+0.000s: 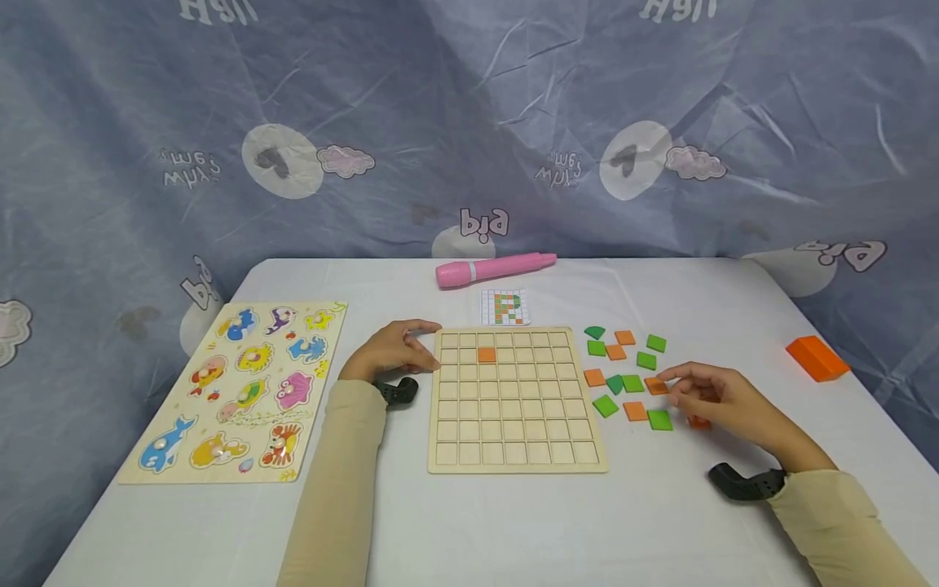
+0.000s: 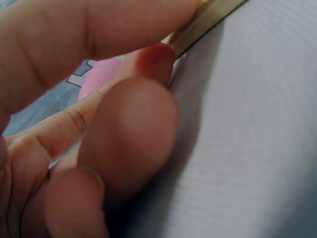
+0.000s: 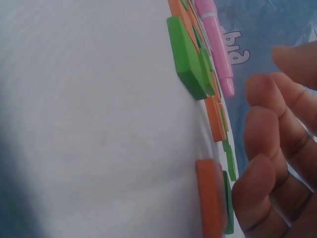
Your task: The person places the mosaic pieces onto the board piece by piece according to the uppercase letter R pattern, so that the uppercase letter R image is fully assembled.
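Note:
The wooden grid board (image 1: 517, 467) lies flat, with one orange square tile (image 1: 487, 355) in an upper cell. My left hand (image 1: 392, 350) is at its upper left, index finger and thumb spread against the edge. Close up in the left wrist view, fingertips (image 2: 133, 129) hide part of the board's edge (image 2: 205, 25). My right hand (image 1: 722, 399) hovers among loose tiles, its fingertips by an orange square tile (image 1: 655, 386); contact is unclear. Another orange piece (image 1: 699, 422) is partly hidden beneath it. In the right wrist view, the loosely bent fingers (image 3: 262, 129) hold nothing visible.
Several green and orange tiles (image 1: 634, 411) are scattered right of the board. A pattern card (image 1: 504, 307) and a pink pen-shaped object (image 1: 499, 267) lie behind it. An animal peg puzzle (image 1: 220, 424) occupies the left; an orange block (image 1: 817, 359) sits far right.

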A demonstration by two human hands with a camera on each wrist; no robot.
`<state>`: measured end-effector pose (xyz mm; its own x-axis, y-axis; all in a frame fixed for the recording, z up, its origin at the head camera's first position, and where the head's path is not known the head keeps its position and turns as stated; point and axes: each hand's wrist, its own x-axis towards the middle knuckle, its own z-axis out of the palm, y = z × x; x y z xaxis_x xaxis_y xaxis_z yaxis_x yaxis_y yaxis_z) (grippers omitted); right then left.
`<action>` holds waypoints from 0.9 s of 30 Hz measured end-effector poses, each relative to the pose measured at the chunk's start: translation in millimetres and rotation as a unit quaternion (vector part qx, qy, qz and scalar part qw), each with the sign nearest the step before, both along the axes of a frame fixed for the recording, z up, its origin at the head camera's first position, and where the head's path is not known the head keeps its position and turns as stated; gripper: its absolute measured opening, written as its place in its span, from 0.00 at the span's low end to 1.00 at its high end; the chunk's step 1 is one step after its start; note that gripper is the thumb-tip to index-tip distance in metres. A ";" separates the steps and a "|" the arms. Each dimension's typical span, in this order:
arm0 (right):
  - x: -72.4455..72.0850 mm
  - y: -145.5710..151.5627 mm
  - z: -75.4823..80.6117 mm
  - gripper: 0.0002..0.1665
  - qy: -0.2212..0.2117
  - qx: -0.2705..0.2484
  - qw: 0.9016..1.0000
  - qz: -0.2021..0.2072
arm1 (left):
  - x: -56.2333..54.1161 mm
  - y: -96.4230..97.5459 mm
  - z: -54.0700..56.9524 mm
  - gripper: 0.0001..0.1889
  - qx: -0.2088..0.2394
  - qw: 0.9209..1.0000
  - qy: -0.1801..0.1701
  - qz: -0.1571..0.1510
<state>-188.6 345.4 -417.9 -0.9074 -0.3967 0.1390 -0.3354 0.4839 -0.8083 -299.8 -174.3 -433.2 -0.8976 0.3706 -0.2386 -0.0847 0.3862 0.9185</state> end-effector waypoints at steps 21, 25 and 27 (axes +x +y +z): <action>5.3 5.6 -8.6 0.16 0.007 0.030 0.999 -0.012 | 0.0 -0.7 0.6 0.41 -0.009 1.000 0.000 -0.002; 7.8 6.3 -9.7 0.16 -0.006 0.043 0.999 -0.023 | -0.1 -0.1 0.9 0.41 -0.011 1.000 -0.001 -0.002; 8.8 6.7 -10.3 0.17 -0.005 0.044 0.999 -0.024 | -0.1 0.4 1.0 0.41 -0.012 1.000 0.000 -0.002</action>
<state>-179.7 352.1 -428.2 -0.9265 -0.3639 0.0954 -0.3021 0.5688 -0.7650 -299.9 -173.9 -432.2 -0.8958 0.3686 -0.2483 -0.0835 0.4090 0.9087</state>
